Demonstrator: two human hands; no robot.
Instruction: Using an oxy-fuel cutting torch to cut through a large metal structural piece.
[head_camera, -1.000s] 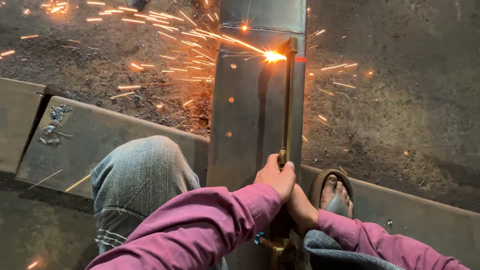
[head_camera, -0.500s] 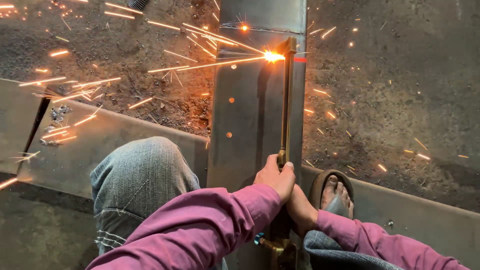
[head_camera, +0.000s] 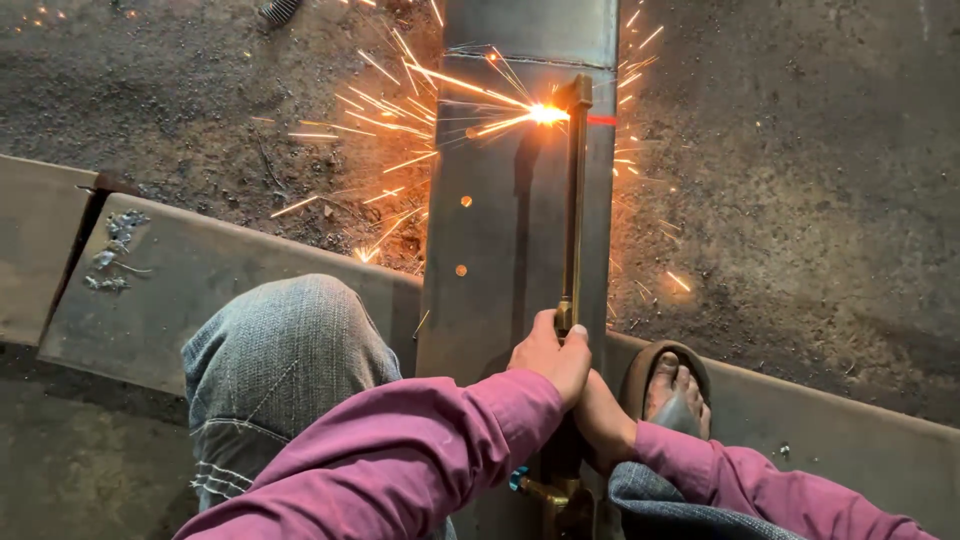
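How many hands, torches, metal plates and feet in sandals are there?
Hands: 2, the left hand and the right hand, both on the torch
Torch: 1
Upright metal plate: 1
Foot in a sandal: 1
Total: 5

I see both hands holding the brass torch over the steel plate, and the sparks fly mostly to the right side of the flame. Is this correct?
Not quite. In the head view, the sparks fly mostly to the left of the flame, not the right; only a few scatter right. The rest holds: the left hand and the right hand both hold the brass torch over the steel plate.
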